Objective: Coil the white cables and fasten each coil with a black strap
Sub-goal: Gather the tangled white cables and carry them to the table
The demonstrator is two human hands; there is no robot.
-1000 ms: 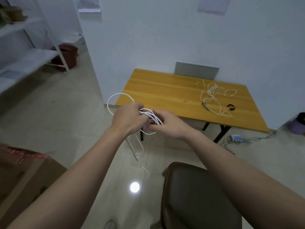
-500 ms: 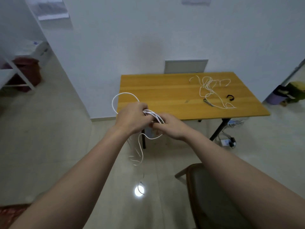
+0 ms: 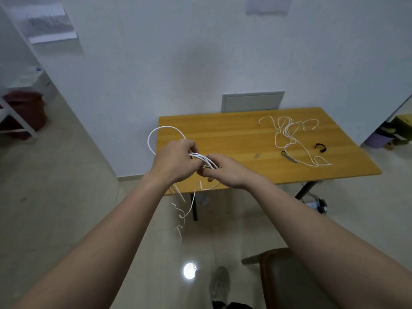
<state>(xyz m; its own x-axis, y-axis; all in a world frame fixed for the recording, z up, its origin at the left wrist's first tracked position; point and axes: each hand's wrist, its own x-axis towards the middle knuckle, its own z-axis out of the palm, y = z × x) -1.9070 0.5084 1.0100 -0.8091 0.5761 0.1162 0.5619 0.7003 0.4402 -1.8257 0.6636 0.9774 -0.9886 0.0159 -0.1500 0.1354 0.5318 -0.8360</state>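
You are standing short of the tabletop (image 3: 223,134), holding the white cable (image 3: 202,158) in the air over its near left corner. Your left hand (image 3: 172,162) is curling round the gathered turns, its grip pressed together on the bundle, with one wide loop arching out above the knuckles. Your right hand (image 3: 225,172) is pinching the same strands just beside the left. A loose tail (image 3: 193,200) is hanging below both hands towards the floor. By my reading you are partway through coiling this cable, not yet fastening it. Whether a strap is hidden in either palm I cannot tell.

The second cable (image 3: 292,139) is lying tangled towards the far right of the tabletop. The black strap (image 3: 320,148) is lying just beside it, and both are well apart from your hands.

The next move probably calls for drawing the tail up into further turns of matching size. The left grip should be clamping the bundle so the loops are not springing apart. After that comes the reach across for the strap.
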